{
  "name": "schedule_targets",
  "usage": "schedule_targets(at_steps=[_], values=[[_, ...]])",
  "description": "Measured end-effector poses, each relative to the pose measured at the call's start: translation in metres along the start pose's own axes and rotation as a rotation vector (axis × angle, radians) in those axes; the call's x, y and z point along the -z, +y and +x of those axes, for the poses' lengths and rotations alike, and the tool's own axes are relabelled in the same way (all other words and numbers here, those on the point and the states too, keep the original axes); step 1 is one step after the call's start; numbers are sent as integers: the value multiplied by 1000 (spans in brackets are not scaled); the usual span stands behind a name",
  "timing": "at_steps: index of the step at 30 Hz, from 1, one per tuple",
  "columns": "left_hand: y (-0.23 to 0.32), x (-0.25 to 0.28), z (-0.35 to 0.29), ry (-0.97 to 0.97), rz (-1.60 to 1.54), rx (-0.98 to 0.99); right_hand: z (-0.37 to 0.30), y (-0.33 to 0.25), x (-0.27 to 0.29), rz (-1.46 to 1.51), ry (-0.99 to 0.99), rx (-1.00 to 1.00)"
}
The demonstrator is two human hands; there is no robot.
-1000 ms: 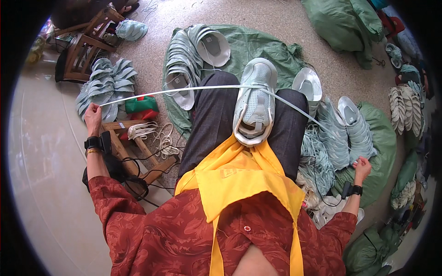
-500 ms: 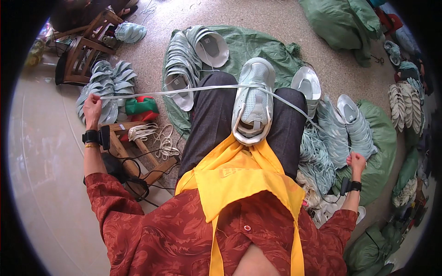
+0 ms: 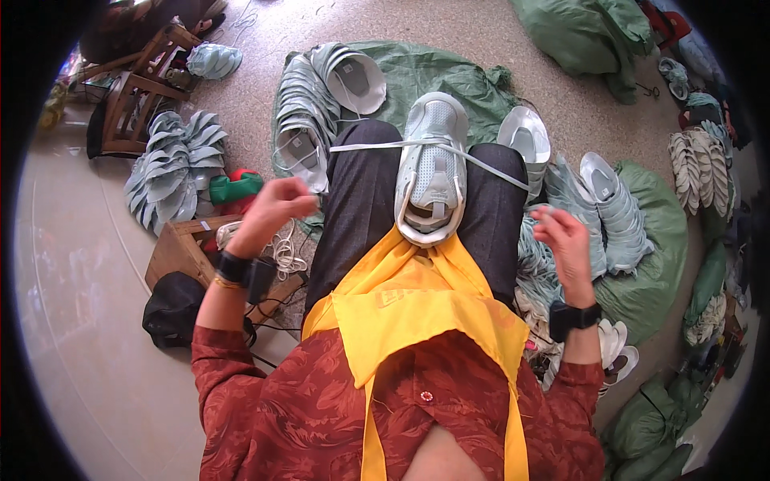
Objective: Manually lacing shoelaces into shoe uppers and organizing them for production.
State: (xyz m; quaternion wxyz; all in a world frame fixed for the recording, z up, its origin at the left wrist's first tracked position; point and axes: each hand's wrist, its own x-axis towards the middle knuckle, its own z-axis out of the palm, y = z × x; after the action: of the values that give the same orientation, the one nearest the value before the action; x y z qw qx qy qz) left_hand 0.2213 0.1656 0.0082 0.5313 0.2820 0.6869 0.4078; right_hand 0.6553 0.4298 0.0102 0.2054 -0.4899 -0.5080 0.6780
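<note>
A pale blue-grey sneaker [image 3: 433, 172] rests between my knees, its toe pointing away and its heel opening toward me. One flat pale lace [image 3: 366, 147] crosses its upper part, the two ends draped over my knees. My left hand [image 3: 281, 207] is left of the shoe, below the lace and apart from it; motion smears its fingers. Right of my right knee, my right hand [image 3: 563, 240] hovers with loosely bent fingers somewhat apart, below the lace's right end. I see nothing held in it.
Nested shoe uppers [image 3: 309, 104] lie on a green sack [image 3: 433, 68] ahead. More stacked uppers [image 3: 622, 216] and bundled laces [image 3: 536, 255] are at right. A wooden stool [image 3: 180, 252] and another pile of uppers [image 3: 176, 172] stand at left.
Both hands have let go of the lace they held stretched wide and have moved inward. The lace ends now drape over my knees; the sneaker stays between them.
</note>
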Motion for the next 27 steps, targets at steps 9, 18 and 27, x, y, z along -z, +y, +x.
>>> schedule_targets(at_steps=[9, 18, 27], values=[[40, -84, 52, 41, 156, -284, 44, -19, -114, -804, -95, 727], [50, -102, 90, 254, 397, -431, 82, -14, -129, -503, 3, 661], [50, -108, 103, 232, 58, -330, 88, -8, -130, -49, -124, 396]])
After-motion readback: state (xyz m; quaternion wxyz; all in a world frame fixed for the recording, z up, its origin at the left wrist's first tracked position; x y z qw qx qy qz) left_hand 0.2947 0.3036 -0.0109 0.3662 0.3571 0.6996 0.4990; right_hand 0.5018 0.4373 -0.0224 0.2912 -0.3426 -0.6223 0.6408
